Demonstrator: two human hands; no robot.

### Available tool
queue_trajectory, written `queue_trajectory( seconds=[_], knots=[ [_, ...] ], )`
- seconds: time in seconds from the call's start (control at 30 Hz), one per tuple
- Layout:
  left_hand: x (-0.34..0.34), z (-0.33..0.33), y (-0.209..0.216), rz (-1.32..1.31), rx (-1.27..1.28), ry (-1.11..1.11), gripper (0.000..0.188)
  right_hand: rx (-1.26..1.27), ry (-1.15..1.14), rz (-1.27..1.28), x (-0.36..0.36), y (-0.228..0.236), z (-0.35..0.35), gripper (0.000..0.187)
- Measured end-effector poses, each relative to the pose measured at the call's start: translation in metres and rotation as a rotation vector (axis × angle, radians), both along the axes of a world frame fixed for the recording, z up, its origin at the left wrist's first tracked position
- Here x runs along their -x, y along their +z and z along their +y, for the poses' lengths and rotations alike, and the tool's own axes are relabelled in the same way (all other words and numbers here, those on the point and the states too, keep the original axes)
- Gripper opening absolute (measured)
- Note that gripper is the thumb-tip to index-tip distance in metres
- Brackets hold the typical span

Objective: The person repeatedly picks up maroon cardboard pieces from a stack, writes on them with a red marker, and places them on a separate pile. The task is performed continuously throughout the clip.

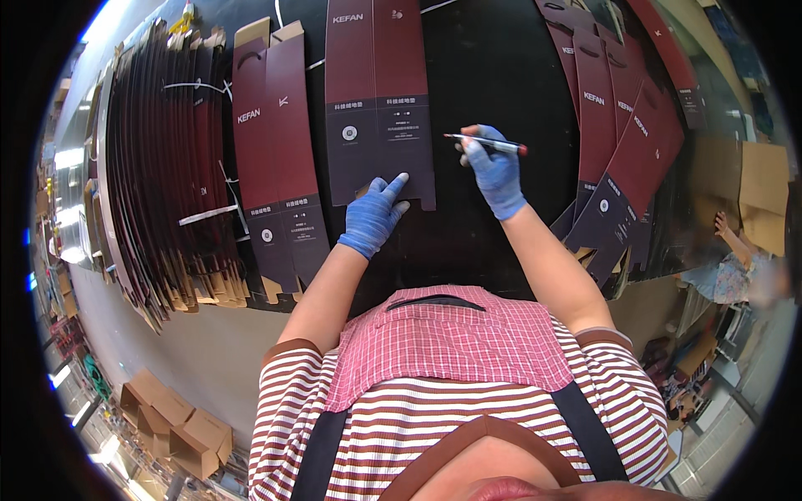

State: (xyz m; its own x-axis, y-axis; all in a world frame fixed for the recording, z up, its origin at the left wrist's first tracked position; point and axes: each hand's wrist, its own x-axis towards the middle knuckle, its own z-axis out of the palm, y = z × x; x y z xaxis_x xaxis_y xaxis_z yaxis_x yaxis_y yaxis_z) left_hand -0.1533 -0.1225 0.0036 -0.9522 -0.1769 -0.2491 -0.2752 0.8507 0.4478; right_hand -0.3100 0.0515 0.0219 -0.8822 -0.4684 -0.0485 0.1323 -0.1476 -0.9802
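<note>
A flat, folded maroon and dark grey carton [376, 75] lies lengthwise on the black table in front of me. My left hand [373, 217], in a blue glove with bare-looking fingertips, rests on the carton's near dark end with its fingers stretched out. To the right of the carton, my right hand [494, 171], in a matching glove, grips a marker pen [489, 144] with a white barrel and red end. The pen's tip points left toward the carton, apart from it. Just left of this carton lies another flat one [274, 134] of the same kind.
A long row of maroon cartons [167, 167] stands on edge at the left, with white straps around it. Several flat cartons [631, 167] overlap at the right. Brown cardboard boxes [175, 422] sit on the floor at lower left. Another person's arm [735, 242] shows at far right.
</note>
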Motion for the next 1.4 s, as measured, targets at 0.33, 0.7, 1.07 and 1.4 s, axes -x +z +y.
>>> queue_trajectory(
  seconds=[0.33, 0.7, 1.07, 1.4],
  knots=[
    [-0.001, -0.003, 0.000, -0.005, -0.025, 0.007, 0.052, -0.320, 0.072, 0.296, 0.031, -0.060, -0.065, 0.017],
    [-0.003, -0.005, -0.004, 0.065, -0.023, 0.011, 0.052, -0.326, 0.089, 0.321, 0.036, -0.059, -0.072, 0.017],
    [-0.004, -0.026, -0.003, 0.283, -0.115, 0.193, 0.033, -0.161, -0.026, 0.151, 0.027, -0.051, -0.064, 0.017],
    [0.037, -0.059, -0.009, 0.179, -0.885, 0.704, 0.034, -0.026, -0.098, -0.145, -0.004, -0.021, -0.034, 0.013]
  ],
)
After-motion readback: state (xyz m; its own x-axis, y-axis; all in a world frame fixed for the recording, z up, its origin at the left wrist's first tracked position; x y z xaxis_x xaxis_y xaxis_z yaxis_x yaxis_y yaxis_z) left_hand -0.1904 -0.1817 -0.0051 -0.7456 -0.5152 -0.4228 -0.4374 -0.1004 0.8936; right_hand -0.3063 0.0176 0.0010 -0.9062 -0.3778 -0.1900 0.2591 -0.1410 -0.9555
